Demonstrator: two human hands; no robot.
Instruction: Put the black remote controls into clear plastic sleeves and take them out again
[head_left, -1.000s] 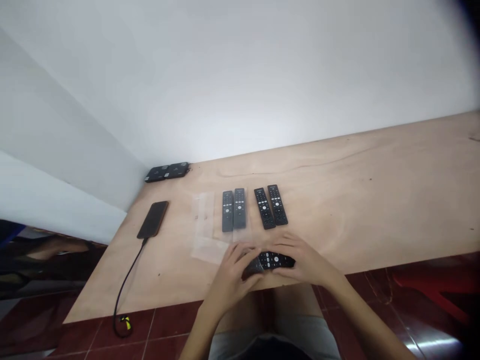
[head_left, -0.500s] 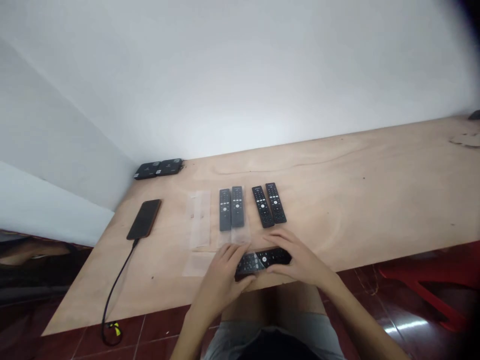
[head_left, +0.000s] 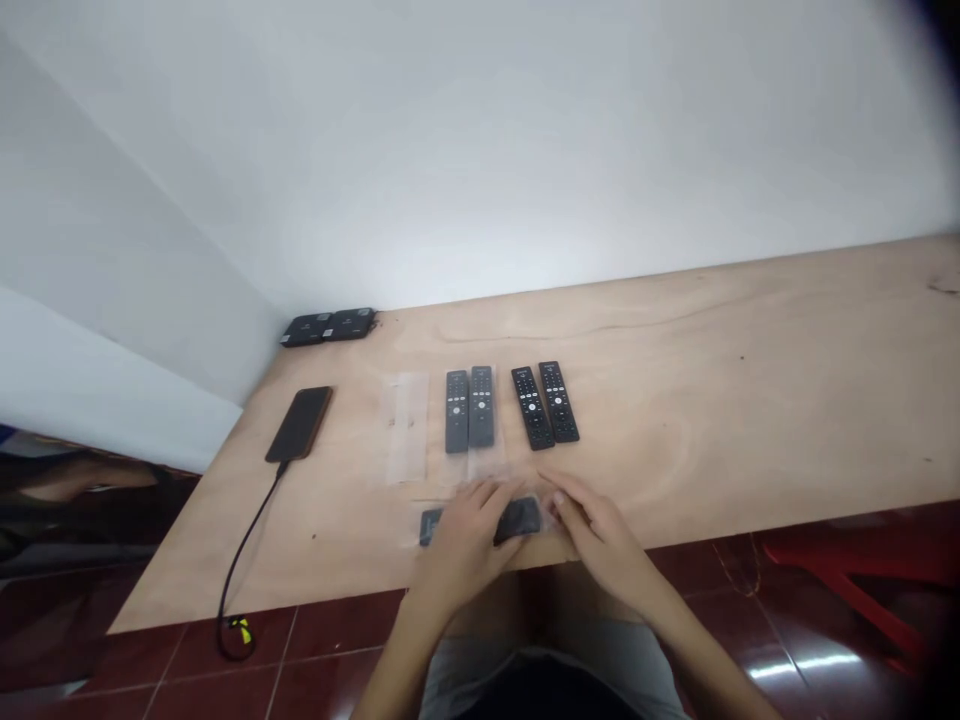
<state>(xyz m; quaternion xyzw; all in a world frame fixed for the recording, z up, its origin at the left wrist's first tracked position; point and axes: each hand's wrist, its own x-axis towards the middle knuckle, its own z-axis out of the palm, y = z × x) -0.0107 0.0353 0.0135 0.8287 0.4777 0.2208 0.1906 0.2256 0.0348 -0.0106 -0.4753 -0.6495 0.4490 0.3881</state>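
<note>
A black remote control [head_left: 519,517] lies crosswise near the table's front edge, inside a clear plastic sleeve [head_left: 546,508]. My left hand [head_left: 474,525] grips it across the middle, thumb on the near side and fingers on the far side, hiding that part. At the right end of the sleeve, my right hand [head_left: 591,525] is closed, with thumb and fingertips at the plastic edge. Beyond my hands lie two remotes in clear sleeves [head_left: 469,410], side by side. To their right are two bare black remotes [head_left: 546,405].
Flat clear sleeves [head_left: 407,430] lie left of the sleeved remotes. Farther left is a phone [head_left: 300,424] with a black cable [head_left: 244,555] running over the front edge. Two black boxes [head_left: 328,327] sit by the wall. A red chair [head_left: 847,580] stands at the right.
The remote between my hands has slid left, fully into its sleeve. My right hand has let go of the remote and moved to the sleeve's right end. The view has shifted slightly.
</note>
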